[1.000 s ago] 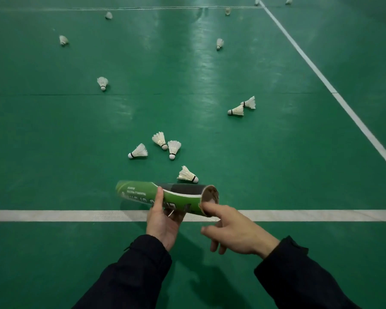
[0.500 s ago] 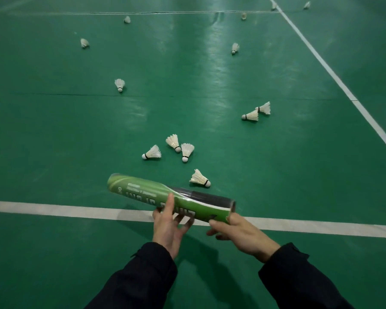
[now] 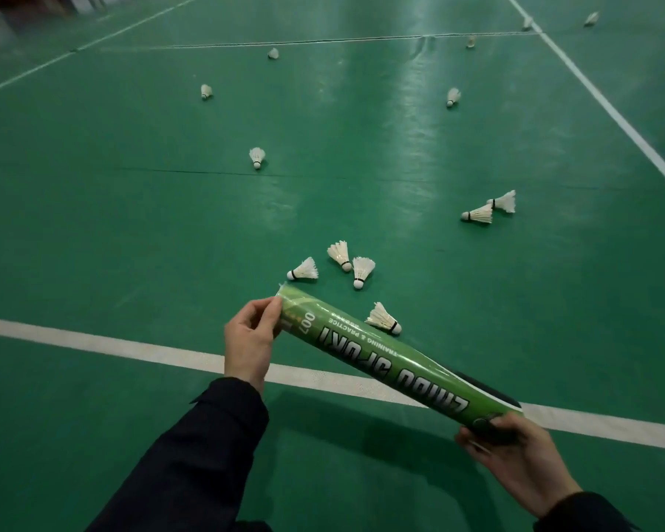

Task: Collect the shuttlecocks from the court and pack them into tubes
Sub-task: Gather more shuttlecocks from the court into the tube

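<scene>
Two hands held one green tube (image 3: 392, 359) slantwise above the court floor (image 3: 131, 224). Left hand (image 3: 248, 341) pinched the far end with curled fingers (image 3: 263, 312); right hand (image 3: 515, 458) wrapped the near end. Whether either end was capped could not be told. Shuttlecocks lay loose on the floor, the nearest shuttlecock (image 3: 384, 318) just beyond the tube. Recommended: free one hand, keep the open end uppermost, and feed each shuttlecock cork first.
</scene>
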{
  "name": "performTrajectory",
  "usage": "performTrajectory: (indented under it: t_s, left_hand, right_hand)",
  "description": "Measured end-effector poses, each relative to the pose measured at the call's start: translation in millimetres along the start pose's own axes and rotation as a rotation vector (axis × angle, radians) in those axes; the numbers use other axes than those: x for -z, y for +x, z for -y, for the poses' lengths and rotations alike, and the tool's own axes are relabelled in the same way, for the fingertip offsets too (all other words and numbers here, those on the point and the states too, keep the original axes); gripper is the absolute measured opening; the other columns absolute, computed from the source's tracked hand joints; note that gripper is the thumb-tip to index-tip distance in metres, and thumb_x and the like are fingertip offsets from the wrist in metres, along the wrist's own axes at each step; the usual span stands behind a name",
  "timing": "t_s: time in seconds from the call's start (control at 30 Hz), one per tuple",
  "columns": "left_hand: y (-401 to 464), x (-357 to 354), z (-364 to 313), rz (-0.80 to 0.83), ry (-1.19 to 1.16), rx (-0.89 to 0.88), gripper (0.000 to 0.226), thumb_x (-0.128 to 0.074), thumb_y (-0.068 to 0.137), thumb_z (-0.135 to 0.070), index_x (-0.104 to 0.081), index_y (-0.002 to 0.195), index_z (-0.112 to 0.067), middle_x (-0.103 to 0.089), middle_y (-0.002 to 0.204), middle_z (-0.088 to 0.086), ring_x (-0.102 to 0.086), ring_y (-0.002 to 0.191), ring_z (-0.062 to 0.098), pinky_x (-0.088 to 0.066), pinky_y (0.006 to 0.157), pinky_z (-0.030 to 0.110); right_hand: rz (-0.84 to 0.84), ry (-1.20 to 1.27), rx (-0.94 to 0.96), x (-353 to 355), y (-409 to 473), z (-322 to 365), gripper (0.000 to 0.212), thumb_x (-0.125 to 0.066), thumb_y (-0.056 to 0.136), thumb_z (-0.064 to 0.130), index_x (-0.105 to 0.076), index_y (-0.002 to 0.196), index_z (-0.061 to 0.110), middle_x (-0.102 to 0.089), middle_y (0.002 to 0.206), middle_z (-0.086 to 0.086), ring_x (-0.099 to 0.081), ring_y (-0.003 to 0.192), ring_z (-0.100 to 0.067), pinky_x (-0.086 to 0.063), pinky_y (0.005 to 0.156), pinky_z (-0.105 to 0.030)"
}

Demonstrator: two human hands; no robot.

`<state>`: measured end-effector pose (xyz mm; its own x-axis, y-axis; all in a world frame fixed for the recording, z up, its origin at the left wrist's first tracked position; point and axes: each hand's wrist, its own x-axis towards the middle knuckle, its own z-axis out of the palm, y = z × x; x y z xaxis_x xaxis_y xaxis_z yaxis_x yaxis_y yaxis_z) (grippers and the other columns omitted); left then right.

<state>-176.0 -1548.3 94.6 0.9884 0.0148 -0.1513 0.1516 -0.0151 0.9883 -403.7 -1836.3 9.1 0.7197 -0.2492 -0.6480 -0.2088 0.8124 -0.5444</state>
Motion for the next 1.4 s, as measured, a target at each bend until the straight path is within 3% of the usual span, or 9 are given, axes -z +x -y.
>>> performTrajectory:
  t_s: [0.13,0.27,0.4,0.53,0.73,0.9,1.0,1.17,1.4]
  left_hand:
    - [16.6,-6.4,14.2,-0.018,-0.074,0.108,0.05,-0.073,0.094,-0.025,-0.055,0.14,-0.024,-0.059,0.138,0.001,-0.056,0.13,0.024,-0.051,0.106,0.053]
    - [22.4,-39.9,25.7,0.129,-0.443,0.596,0.07,-0.078,0.083,-0.039,-0.052,0.143,-0.013,-0.062,0.139,0.016,-0.061,0.125,0.033,-0.06,0.088,0.053]
    - [56.6,-31.6,18.1,0.013,-0.45,0.592,0.073,-0.077,0.084,-0.048,-0.055,0.143,-0.01,-0.066,0.136,0.016,-0.065,0.123,0.029,-0.063,0.079,0.041]
    - [82.3,4.1,17.4,-0.132,-0.527,0.59,0.069,-0.074,0.088,-0.049,-0.054,0.143,-0.013,-0.068,0.133,0.015,-0.069,0.119,0.028,-0.062,0.082,0.043]
    - [98.4,35.3,40.3,-0.176,-0.532,0.638,0.061,-0.065,0.092,-0.054,-0.06,0.135,-0.01,-0.072,0.125,0.017,-0.069,0.116,0.028,-0.064,0.083,0.038]
    - [101.0,52.1,53.9,-0.166,-0.618,0.673,0.061,-0.064,0.092,-0.055,-0.062,0.132,-0.009,-0.076,0.117,0.018,-0.076,0.102,0.027,-0.065,0.076,0.037]
    - [107.1,52.6,58.8,-0.144,-0.608,0.685,0.063,-0.063,0.093,-0.055,-0.061,0.135,-0.008,-0.074,0.122,0.019,-0.071,0.115,0.03,-0.064,0.082,0.039]
    - [115.9,42.1,71.9,-0.105,-0.637,0.693,0.066,-0.066,0.089,-0.055,-0.059,0.137,-0.01,-0.074,0.122,0.018,-0.07,0.114,0.028,-0.065,0.071,0.036]
    - [97.1,25.6,69.0,-0.043,-0.646,0.682,0.055,-0.061,0.094,-0.056,-0.061,0.126,-0.011,-0.07,0.122,0.017,-0.068,0.108,0.025,-0.065,0.074,0.034]
  right_hand:
    - [0.099,-0.06,0.074,-18.2,17.1,14.0,0.078,-0.1,0.031,0.026,-0.063,0.093,-0.004,-0.07,0.095,-0.026,-0.072,0.084,-0.036,-0.061,0.083,-0.05]
    - [0.233,-0.442,0.186,-107.2,36.5,29.1,0.041,-0.082,0.067,0.027,-0.075,0.097,0.0,-0.077,0.1,-0.022,-0.072,0.095,-0.035,-0.06,0.085,-0.033]
    - [0.432,-0.72,0.341,-170.4,39.8,29.2,0.034,-0.065,0.088,0.039,-0.072,0.112,0.017,-0.075,0.106,-0.003,-0.073,0.087,-0.022,-0.061,0.074,-0.035]
    - [0.1,-0.718,0.651,-176.4,76.4,31.2,0.025,-0.053,0.097,0.03,-0.068,0.087,0.013,-0.072,0.086,-0.007,-0.065,0.063,-0.018,-0.054,0.057,-0.034]
    - [-0.01,-1.821,0.55,-163.5,224.4,-0.2,0.06,-0.046,0.099,0.002,-0.039,0.155,0.025,-0.023,0.168,0.01,-0.063,0.117,-0.018,-0.053,0.092,-0.033]
    - [-0.001,-2.259,0.739,-144.8,251.6,-35.9,0.02,-0.051,0.099,0.003,-0.059,0.115,0.012,-0.056,0.118,-0.005,-0.061,0.084,-0.019,-0.06,0.072,-0.037]
    - [-0.051,-2.005,0.809,-153.5,227.2,-24.7,0.011,-0.055,0.103,0.017,-0.064,0.108,0.013,-0.056,0.097,0.003,-0.056,0.075,-0.011,-0.057,0.071,-0.03]
    - [0.041,-0.505,0.896,-210.7,99.8,14.6,0.015,-0.072,0.088,0.012,-0.073,0.092,0.026,-0.071,0.085,0.003,-0.064,0.074,-0.018,-0.057,0.072,-0.025]
    - [0.248,-0.802,1.044,-225.7,43.2,-7.7,0.015,-0.072,0.088,0.009,-0.068,0.093,0.022,-0.067,0.088,0.008,-0.062,0.079,-0.017,-0.052,0.074,-0.027]
